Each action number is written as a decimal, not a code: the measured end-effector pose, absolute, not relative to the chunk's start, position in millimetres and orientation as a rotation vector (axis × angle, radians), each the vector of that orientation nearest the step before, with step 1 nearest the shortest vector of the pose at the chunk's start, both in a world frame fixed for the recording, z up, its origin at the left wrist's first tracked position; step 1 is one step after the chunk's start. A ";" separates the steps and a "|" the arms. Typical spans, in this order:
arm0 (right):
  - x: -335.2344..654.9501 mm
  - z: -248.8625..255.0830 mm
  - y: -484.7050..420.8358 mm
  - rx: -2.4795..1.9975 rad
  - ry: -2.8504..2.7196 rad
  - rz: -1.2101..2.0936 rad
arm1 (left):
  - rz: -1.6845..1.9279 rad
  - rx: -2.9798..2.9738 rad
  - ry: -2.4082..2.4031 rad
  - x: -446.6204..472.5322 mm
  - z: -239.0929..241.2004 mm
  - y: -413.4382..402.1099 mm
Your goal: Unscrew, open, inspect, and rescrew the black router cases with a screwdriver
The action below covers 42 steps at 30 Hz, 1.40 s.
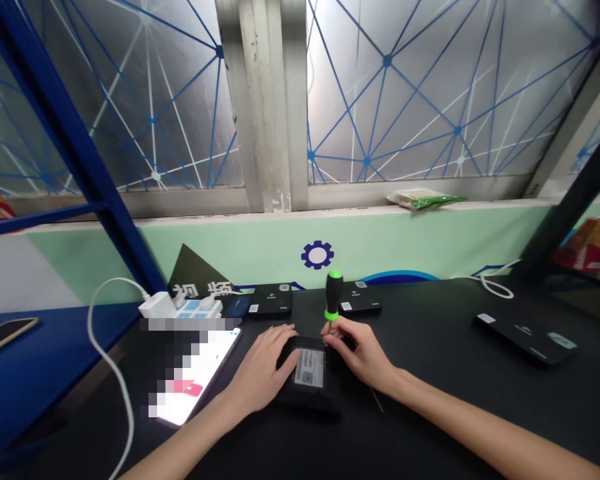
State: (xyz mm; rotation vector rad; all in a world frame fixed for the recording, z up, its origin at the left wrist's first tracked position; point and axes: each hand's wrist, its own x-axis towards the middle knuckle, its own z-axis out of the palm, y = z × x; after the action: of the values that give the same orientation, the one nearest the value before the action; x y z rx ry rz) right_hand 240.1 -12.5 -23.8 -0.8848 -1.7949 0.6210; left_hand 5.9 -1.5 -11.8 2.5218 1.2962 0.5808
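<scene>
A black plastic box [325, 400] with a white printed label [311, 368] lies in front of me on the dark table. My left hand [265, 367] grips its left side, thumb at the label's edge and fingers reaching to the far left corner. With fingertips pinched, my right hand [357, 347] holds a screwdriver [335, 293] by its shaft, just under the black and green handle. The screwdriver stands upright over the box's far right corner. Its tip is hidden by my fingers. A thin metal rod [377, 400] lies right of the box.
Two similar black boxes [270, 301] [361, 297] sit by the wall, another black box [525, 338] at right. Left are a lit phone [200, 380], a power strip [199, 309] with a white charger [157, 305], and a white cable [113, 360]. A packet [425, 199] rests on the sill.
</scene>
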 end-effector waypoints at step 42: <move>242.4 -26.3 -14.0 -0.894 -1.768 0.670 | 0.635 2.635 1.178 4.1 -9.5 10.9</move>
State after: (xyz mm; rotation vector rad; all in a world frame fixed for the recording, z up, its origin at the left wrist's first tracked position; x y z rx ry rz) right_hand 242.4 -14.0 -26.3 -0.8942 -1.7676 0.6704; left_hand 4.1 10.9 -9.5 2.6349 1.1777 0.6349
